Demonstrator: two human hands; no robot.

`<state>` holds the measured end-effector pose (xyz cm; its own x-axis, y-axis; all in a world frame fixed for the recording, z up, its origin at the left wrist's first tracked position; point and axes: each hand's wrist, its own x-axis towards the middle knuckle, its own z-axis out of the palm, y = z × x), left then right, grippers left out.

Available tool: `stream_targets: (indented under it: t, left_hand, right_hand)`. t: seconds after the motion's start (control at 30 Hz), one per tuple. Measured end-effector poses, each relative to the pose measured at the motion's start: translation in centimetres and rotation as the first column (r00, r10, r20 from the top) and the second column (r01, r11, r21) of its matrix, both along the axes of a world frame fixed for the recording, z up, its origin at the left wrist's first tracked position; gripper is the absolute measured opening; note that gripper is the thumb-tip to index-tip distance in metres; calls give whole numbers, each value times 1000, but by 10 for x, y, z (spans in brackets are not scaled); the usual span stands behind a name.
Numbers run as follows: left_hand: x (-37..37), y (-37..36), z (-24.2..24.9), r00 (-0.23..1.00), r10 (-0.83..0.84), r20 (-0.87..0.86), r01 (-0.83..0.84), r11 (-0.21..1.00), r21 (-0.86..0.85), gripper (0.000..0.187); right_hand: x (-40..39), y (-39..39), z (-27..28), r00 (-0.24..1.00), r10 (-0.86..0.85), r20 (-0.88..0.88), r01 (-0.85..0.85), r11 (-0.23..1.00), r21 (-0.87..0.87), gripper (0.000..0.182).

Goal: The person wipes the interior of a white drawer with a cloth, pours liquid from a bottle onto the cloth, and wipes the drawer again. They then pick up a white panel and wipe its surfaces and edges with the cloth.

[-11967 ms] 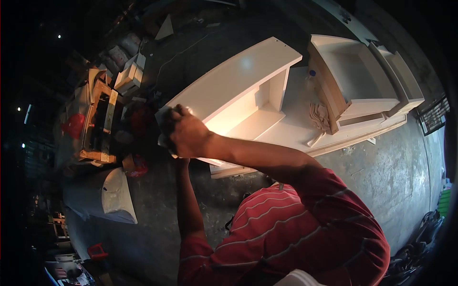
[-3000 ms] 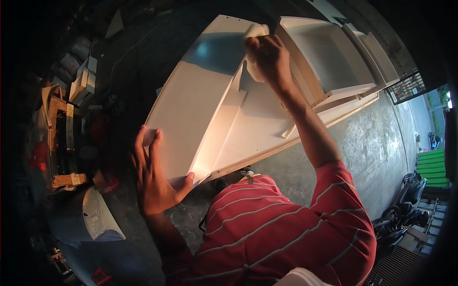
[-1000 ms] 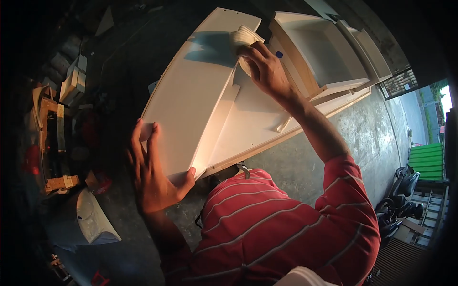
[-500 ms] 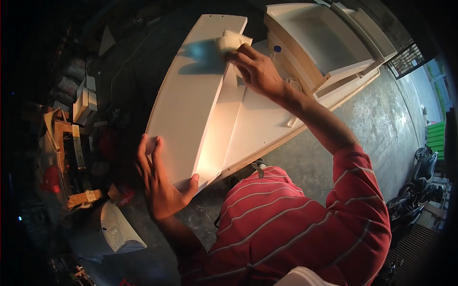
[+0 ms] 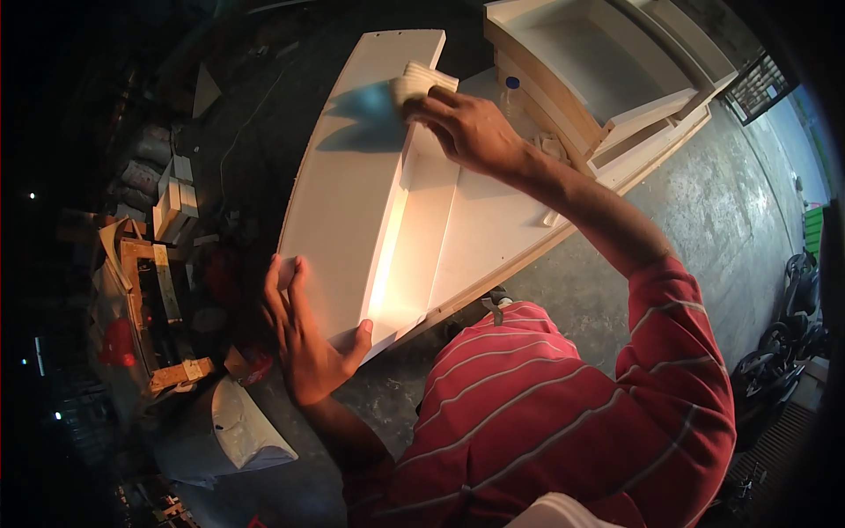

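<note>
A long white drawer-like piece stands tilted, its broad curved front panel facing up. At its near end my left hand grips it, fingers over the left edge and thumb on the right edge. A folded, ribbed cream cloth is pinched in my right hand, close to the panel's right edge near the far end. The hand and cloth cast a dark bluish shadow on the panel. Whether the cloth presses on the surface is hard to tell.
A white board with wooden edging lies under the piece. On it are a blue-capped bottle, a crumpled cloth and a wood-sided drawer. Wooden offcuts and a white bag lie left; motorcycles stand right.
The view has shifted slightly, moving the surroundings rightward. My right hand and the cloth sit slightly nearer along the panel's right edge. My left hand keeps its grip.
</note>
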<state>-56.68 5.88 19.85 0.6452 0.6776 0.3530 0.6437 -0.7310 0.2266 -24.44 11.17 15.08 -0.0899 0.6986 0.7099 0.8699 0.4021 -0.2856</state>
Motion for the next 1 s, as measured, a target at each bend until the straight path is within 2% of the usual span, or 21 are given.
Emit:
stream_targets:
  t: [0.07, 0.13, 0.2, 0.4, 0.47, 0.6, 0.73, 0.8, 0.83, 0.87, 0.93, 1.0]
  left_hand:
    - [-1, 0, 0, 1000, -8, 6, 8, 1000, -19, 88]
    - [-1, 0, -2, 1000, -10, 12, 10, 1000, -14, 86]
    - [-2, 0, -1, 1000, -14, 16, 14, 1000, -8, 85]
    - [-1, -2, 0, 1000, 0, 6, 1, 1000, -31, 85]
    - [-1, -1, 1, 1000, -5, 8, 5, 1000, -20, 85]
    - [-1, -1, 2, 1000, -2, -7, 2, 1000, -19, 85]
    - [-1, -2, 1, 1000, -12, 3, 12, 1000, -23, 85]
    - [-1, -1, 2, 1000, -10, 9, 10, 1000, -20, 84]
    - [-1, -1, 2, 1000, -4, 3, 4, 1000, -25, 85]
    - [-1, -2, 2, 1000, -1, -2, 1, 1000, -30, 85]
    - [-1, -2, 0, 1000, -6, 4, 6, 1000, -31, 85]
    - [-2, -1, 0, 1000, -8, 12, 8, 1000, -19, 85]
  right_hand:
    - [-11, -12, 1, 996, 94, 5, -95, 995, 25, 15]
    - [-6, -6, -1, 993, 116, -3, -115, 992, 41, 16]
    - [0, -1, 2, 1000, 7, 9, -7, 1000, -20, 16]
    - [-19, -17, 6, 1000, 18, -9, -19, 998, -57, 13]
    - [-18, -12, 6, 993, -121, -1, 121, 992, -40, 17]
    - [-34, -27, 6, 999, -35, -18, 34, 999, -38, 17]
    - [-23, -12, 2, 988, -147, -47, 147, 989, -6, 18]
    - [-33, -22, 1, 999, -35, -13, 35, 999, 37, 18]
    - [-37, -26, -1, 998, -49, -31, 48, 998, -38, 17]
    - [-34, -22, -1, 998, -50, -31, 49, 998, -39, 17]
    - [-20, -8, -2, 994, -102, -47, 105, 992, 76, 16]
    - [-21, -9, -1, 984, -135, -113, 139, 990, 29, 16]
